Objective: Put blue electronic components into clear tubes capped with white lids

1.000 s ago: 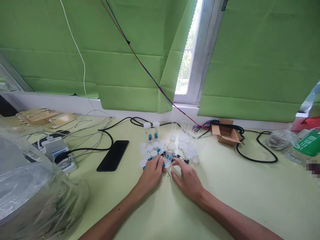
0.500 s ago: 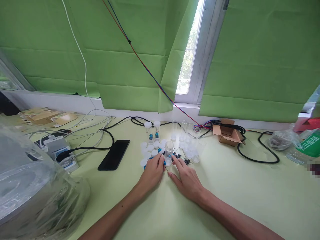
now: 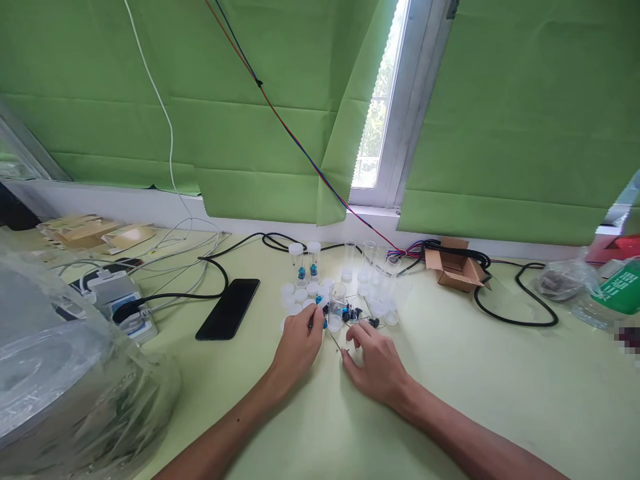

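Note:
My left hand (image 3: 299, 341) is closed, its fingertips at a translucent white cap (image 3: 323, 302) and small blue pieces; what it grips is too small to make out. Just right of those fingertips a clear plastic tube (image 3: 336, 313) stands upright. My right hand (image 3: 376, 360) rests on the table with fingers bent and the thumb apart from them, nothing seen between. A thin metal pin (image 3: 335, 343) lies by its thumb tip. Small dark and blue parts with thin metal stems (image 3: 356, 313) lie beyond the right fingers. More white caps (image 3: 301, 296) lie behind my left hand.
Two capped tubes with blue-tipped parts (image 3: 313, 263) stand at the back; clear tubes (image 3: 368, 261) stand to their right. A black phone (image 3: 229, 309) lies left. Farther right are an open cardboard box (image 3: 456, 270), black cable (image 3: 543, 324) and a bottle (image 3: 607, 300). Plastic-wrapped equipment (image 3: 75, 373) fills the left foreground.
My right hand has drawn back slightly from the clear tube, and its fingers have curled. My left hand has shifted a little left, away from the tube, which now stands in fuller view.

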